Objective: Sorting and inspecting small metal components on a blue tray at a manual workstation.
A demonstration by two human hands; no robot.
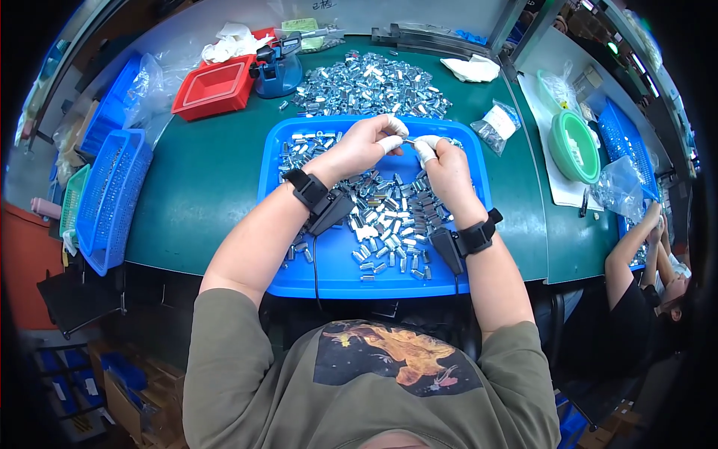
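My left hand (362,145) and my right hand (451,173) meet above the far part of a blue tray (329,281). White covers wrap the thumb and finger tips of both. Between the pinched fingertips is a small, slim metal piece (408,141), mostly hidden by the fingers; both hands appear to grip it. Below them, many short shiny metal parts (385,217), shaped like small blocks or sleeves, lie loose in the tray. Each wrist wears a black strap with a black device.
Beyond the tray is a large heap of similar metal parts (370,84). Behind it to the left are a blue tape dispenser (280,73) and red bins (215,86); a filled plastic bag (496,127) lies right. Blue baskets (112,198) stand far left. Another person's arm (627,251) shows at right.
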